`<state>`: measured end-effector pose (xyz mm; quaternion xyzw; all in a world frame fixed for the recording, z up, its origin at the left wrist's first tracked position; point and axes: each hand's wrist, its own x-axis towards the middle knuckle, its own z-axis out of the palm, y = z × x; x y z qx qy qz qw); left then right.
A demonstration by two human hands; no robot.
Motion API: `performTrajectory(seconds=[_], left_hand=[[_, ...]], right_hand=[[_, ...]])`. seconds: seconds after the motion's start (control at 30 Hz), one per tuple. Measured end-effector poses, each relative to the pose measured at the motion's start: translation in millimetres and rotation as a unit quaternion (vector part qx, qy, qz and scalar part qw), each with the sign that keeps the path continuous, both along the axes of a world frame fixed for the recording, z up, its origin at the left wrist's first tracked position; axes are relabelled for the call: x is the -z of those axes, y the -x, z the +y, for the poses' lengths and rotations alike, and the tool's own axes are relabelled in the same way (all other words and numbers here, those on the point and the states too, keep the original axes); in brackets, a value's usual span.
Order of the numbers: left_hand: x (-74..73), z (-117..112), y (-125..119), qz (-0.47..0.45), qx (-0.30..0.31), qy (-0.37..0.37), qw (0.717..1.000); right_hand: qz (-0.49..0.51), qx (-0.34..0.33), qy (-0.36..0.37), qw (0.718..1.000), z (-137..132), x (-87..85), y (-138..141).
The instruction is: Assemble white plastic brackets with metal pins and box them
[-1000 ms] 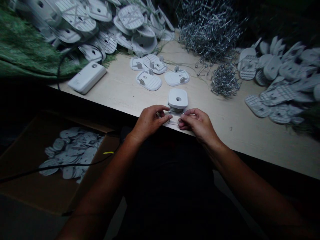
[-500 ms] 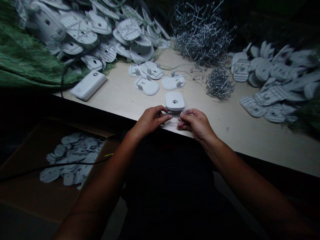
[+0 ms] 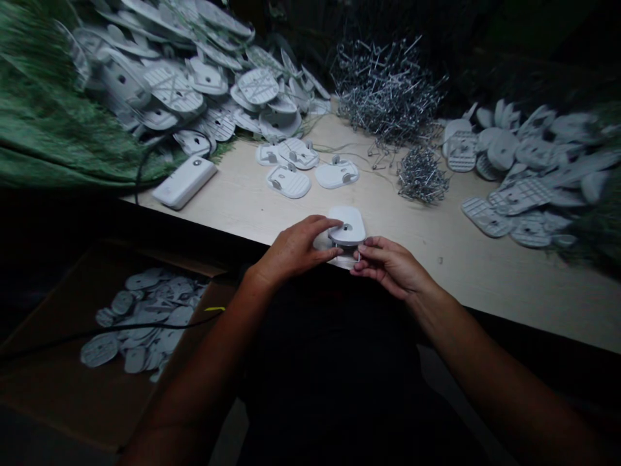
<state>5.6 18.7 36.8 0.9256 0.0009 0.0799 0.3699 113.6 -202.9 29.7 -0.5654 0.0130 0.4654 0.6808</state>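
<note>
A white rounded plastic plate (image 3: 353, 218) with a small hole is at the near edge of the table. My left hand (image 3: 295, 251) is closed on its left side, with the index finger on top near the hole and the thumb below. At the plate's near right corner, my right hand (image 3: 395, 264) pinches a thin metal pin (image 3: 359, 253), which points down under the plate. The plate hides the pin's upper end. Beyond lie several loose white plates with grey clips, one of them a lone plate (image 3: 336, 175).
Metal wire pins form a large heap (image 3: 388, 87) and a smaller heap (image 3: 423, 175). White plates are piled at left (image 3: 169, 87) and right (image 3: 519, 149). A white power bank-like box (image 3: 185, 182) with a black cable lies left. Below, a cardboard box (image 3: 53, 310) holds white pieces.
The plate has come closer to me and slightly right. My left index finger has moved onto its top. My right hand has shifted slightly right and nearer. The whole view has tilted a little.
</note>
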Motion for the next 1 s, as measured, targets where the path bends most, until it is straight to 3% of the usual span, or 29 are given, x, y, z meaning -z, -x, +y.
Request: performTrajectory(seconds=[0.17, 0.3, 0.5, 0.57, 0.7, 0.83, 1.0], left_hand=[[1.4, 5.4, -6.7, 0.019, 0.029, 0.072, 0.997], [11.0, 1.7, -6.6, 0.015, 0.039, 0.109, 0.993], [35.5, -12.7, -15.1, -0.081, -0.060, 0.132, 0.986], [38.5, -13.9, -16.5, -0.086, -0.060, 0.146, 0.984], [39.2, -13.0, -16.9, -0.080, -0.058, 0.160, 0.982], [43.1, -16.3, -19.5, -0.080, -0.091, 0.167, 0.978], [50.5, -21.6, -26.7, -0.101, -0.134, 0.162, 0.972]], right_hand=[[0.044, 0.034, -0.022, 0.998, -1.0, -1.8, -3.7], [0.023, 0.074, -0.026, 0.997, -1.3, -1.2, -5.8], [-0.082, 0.064, -0.010, 0.994, -6.8, 5.4, -14.0], [-0.172, 0.046, 0.007, 0.984, -10.7, 8.5, -21.6], [-0.355, -0.026, 0.038, 0.934, -13.3, 14.8, -41.4], [-0.377, -0.072, 0.013, 0.923, -3.2, 22.0, -53.3], [-0.438, -0.020, 0.022, 0.899, 11.3, 34.3, -48.0]])
